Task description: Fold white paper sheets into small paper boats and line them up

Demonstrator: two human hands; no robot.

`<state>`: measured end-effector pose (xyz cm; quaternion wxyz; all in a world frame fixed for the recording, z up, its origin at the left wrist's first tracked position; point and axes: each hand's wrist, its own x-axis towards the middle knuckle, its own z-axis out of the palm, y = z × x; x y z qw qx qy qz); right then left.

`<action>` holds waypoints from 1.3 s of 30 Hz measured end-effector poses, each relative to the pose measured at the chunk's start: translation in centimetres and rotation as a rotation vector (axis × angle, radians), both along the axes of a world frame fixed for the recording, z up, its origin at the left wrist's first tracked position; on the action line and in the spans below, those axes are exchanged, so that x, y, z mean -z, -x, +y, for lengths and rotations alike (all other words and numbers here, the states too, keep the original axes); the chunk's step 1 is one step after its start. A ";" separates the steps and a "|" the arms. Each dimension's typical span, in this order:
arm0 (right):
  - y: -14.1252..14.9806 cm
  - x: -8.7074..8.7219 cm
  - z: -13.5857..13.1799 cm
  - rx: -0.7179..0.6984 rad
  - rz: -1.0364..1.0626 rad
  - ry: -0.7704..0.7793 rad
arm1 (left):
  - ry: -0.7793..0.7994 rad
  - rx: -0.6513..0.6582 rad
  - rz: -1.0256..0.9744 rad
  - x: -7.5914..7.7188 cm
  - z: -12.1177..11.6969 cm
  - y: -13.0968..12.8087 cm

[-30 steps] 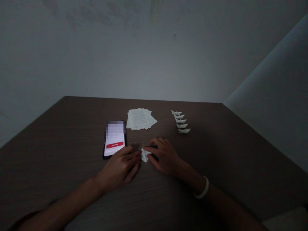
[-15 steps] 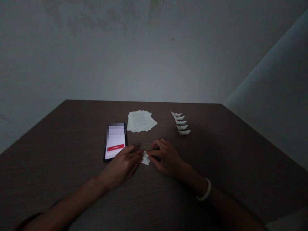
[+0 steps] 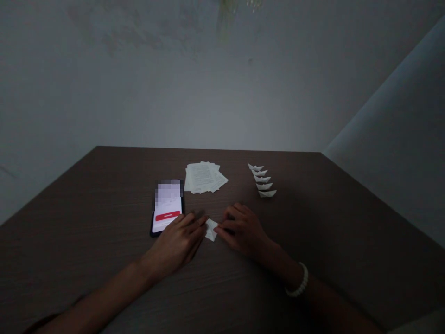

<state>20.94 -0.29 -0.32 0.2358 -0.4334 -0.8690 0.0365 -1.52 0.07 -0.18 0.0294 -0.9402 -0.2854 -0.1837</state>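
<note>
Between my hands, low over the table, is a small folded piece of white paper (image 3: 211, 230), with faint creases on its face. My left hand (image 3: 183, 237) grips its left edge, the fingers held close together and covering part of it. From the other side, my right hand (image 3: 243, 229) pinches the right edge between thumb and fingertips, its other fingers curled. A pale beaded bracelet (image 3: 301, 279) circles my right wrist. Just beyond my left hand lies a lit smartphone (image 3: 168, 206) with a red bar on its screen; my hand overlaps its lower right corner.
A loose stack of printed paper sheets (image 3: 205, 177) lies past the phone, toward the back. Several folded paper boats (image 3: 264, 186) stand in a row at the back right. The dark wooden table (image 3: 114, 199) ends against a grey wall (image 3: 208, 93).
My right fingertips have shifted slightly on the folded paper, leaving more of its top uncovered. My left hand stays nearly still. The whole view has tipped up a little.
</note>
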 end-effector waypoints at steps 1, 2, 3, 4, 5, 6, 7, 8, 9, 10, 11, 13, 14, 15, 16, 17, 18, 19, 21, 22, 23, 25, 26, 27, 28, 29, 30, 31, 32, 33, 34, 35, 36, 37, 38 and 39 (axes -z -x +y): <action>0.1 0.1 0.1 -0.001 0.012 0.000 | 0.001 0.009 0.003 0.0 0.0 0.0; 0.3 0.2 0.3 0.000 0.021 0.005 | 0.003 0.017 0.012 0.0 0.1 0.0; 0.3 0.3 0.4 0.003 0.027 0.011 | 0.006 0.023 0.022 0.1 0.1 0.0; 0.4 0.3 0.4 0.006 0.029 0.019 | 0.006 0.028 0.028 0.1 0.1 0.0; 0.4 0.4 0.5 0.009 0.027 0.028 | 0.006 0.031 0.033 0.1 0.1 0.0; 0.5 0.4 0.5 0.006 0.020 0.036 | 0.007 0.033 0.037 0.1 0.1 0.0; 0.5 0.3 0.4 -0.003 0.007 0.043 | 0.007 0.037 0.039 0.1 0.1 0.0; 0.6 0.2 0.4 -0.016 -0.010 0.048 | 0.008 0.041 0.041 0.0 0.0 -0.1; 0.6 0.1 0.3 -0.032 -0.029 0.052 | 0.006 0.047 0.040 0.0 0.0 -0.1; 0.7 0.0 0.3 -0.046 -0.050 0.055 | 0.001 0.052 0.039 -0.1 -0.1 -0.1; 0.8 -0.2 0.2 -0.054 -0.067 0.056 | -0.006 0.055 0.037 -0.2 -0.1 -0.1; 0.8 -0.5 0.2 -0.059 -0.090 0.062 | -0.033 0.064 0.029 -0.3 -0.2 0.0; 0.8 -0.6 0.2 -0.059 -0.096 0.066 | -0.050 0.075 0.024 -0.4 -0.2 0.0; 0.8 -0.7 0.2 -0.061 -0.100 0.069 | -0.070 0.093 0.017 -0.5 -0.3 0.1; 0.8 -0.7 0.2 -0.062 -0.104 0.071 | -0.091 0.116 0.010 -0.5 -0.3 0.1; 0.8 -0.7 0.2 -0.062 -0.106 0.070 | -0.109 0.141 0.003 -0.6 -0.3 0.2; 0.8 -0.7 0.2 -0.061 -0.106 0.068 | -0.123 0.165 -0.001 -0.7 -0.3 0.3; 0.8 -0.7 0.2 -0.058 -0.104 0.066 | -0.133 0.183 -0.004 -0.7 -0.4 0.4; 0.8 -0.6 0.3 -0.053 -0.099 0.065 | -0.145 0.215 -0.011 -0.7 -0.5 0.6; 0.8 -0.6 0.3 -0.052 -0.095 0.066 | -0.145 0.223 -0.015 -0.7 -0.6 0.6; 0.8 -0.6 0.3 -0.051 -0.091 0.069 | -0.143 0.224 -0.018 -0.7 -0.6 0.7; 0.8 -0.6 0.3 -0.052 -0.083 0.074 | -0.126 0.207 -0.029 -0.6 -0.7 0.7; 0.8 -0.6 0.3 -0.053 -0.077 0.076 | -0.117 0.193 -0.041 -0.6 -0.7 0.7; 0.8 -0.6 0.3 -0.054 -0.070 0.079 | -0.109 0.180 -0.058 -0.5 -0.8 0.7; 0.8 -0.6 0.3 -0.052 -0.061 0.080 | -0.108 0.173 -0.077 -0.4 -0.8 0.7; 0.8 -0.6 0.3 -0.047 -0.050 0.083 | -0.110 0.169 -0.097 -0.4 -0.8 0.6; 0.9 -0.5 0.4 -0.040 -0.036 0.085 | -0.112 0.165 -0.111 -0.4 -0.8 0.6; 0.9 -0.5 0.4 -0.033 -0.025 0.089 | -0.112 0.163 -0.119 -0.4 -0.8 0.5; 1.0 -0.4 0.4 -0.028 -0.015 0.091 | -0.109 0.160 -0.123 -0.4 -0.8 0.5; 1.0 -0.4 0.4 -0.025 -0.006 0.092 | -0.108 0.160 -0.127 -0.4 -0.8 0.5; 1.1 -0.3 0.4 -0.023 0.003 0.090 | -0.105 0.161 -0.133 -0.5 -0.8 0.5; 1.1 -0.2 0.5 -0.019 0.011 0.089 | -0.101 0.163 -0.138 -0.5 -0.8 0.4; 1.1 -0.1 0.5 -0.014 0.018 0.088 | -0.098 0.165 -0.143 -0.6 -0.8 0.4; 1.2 -0.1 0.5 -0.010 0.023 0.088 | -0.097 0.165 -0.146 -0.7 -0.8 0.3; 1.2 0.0 0.5 -0.006 0.025 0.090 | -0.096 0.163 -0.147 -0.7 -0.8 0.3; 1.2 0.0 0.4 -0.005 0.025 0.094 | -0.093 0.156 -0.145 -0.7 -0.8 0.2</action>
